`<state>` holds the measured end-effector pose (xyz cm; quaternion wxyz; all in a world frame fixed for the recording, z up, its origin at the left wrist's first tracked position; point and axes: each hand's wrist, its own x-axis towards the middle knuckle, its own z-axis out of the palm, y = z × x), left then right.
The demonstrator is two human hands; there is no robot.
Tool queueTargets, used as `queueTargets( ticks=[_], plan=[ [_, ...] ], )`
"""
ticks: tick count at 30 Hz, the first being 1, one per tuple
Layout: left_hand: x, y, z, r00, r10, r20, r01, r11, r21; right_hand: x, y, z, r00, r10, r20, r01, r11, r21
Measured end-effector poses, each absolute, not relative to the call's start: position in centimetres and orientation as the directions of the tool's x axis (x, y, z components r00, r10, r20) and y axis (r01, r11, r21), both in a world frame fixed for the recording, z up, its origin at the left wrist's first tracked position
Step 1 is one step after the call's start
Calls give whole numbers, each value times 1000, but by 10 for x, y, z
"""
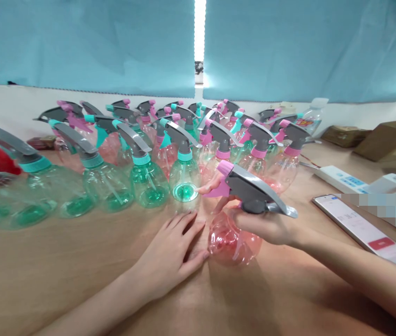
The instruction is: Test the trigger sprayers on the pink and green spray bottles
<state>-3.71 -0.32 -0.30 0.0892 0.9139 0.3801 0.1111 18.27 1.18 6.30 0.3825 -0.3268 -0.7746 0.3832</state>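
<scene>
My right hand (253, 221) is wrapped round the neck of a pink spray bottle (234, 242), just under its grey and pink trigger head. The index finger stretches forward beside the pink trigger. This bottle is clear pink and tilted a little. Flat on the wooden table (79, 275) lies my left hand (175, 249), fingers spread, its thumb close to the bottle's base; whether they touch I cannot tell. Beyond the hands stands a green spray bottle (184, 179) in a row of green ones.
Several green and pink spray bottles (149, 184) crowd the back and left of the table. On the right lie a phone (365, 231), a white power strip (341, 179) and an open cardboard box (383, 142). A clear bottle (312, 116) stands near the wall.
</scene>
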Motion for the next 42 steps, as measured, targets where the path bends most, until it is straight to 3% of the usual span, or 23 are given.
queueTargets(
  ticks=[5,9,15,22,42],
  plan=[
    [-38,-3,-4,683,716,143,677,-694,246,192,19,56,-416,836,358,330,506,-797],
    [-39,-3,-4,681,714,161,671,-697,251,195,22,54,-431,801,415,271,554,-787],
    [-39,-3,-4,680,714,165,671,-697,252,196,20,58,-416,830,371,321,516,-794],
    [-39,-4,-5,682,713,165,672,-699,245,192,17,67,-409,766,496,272,621,-735],
    [-38,-4,-3,674,720,165,674,-691,262,202,27,45,-351,864,360,344,477,-809]
  ],
)
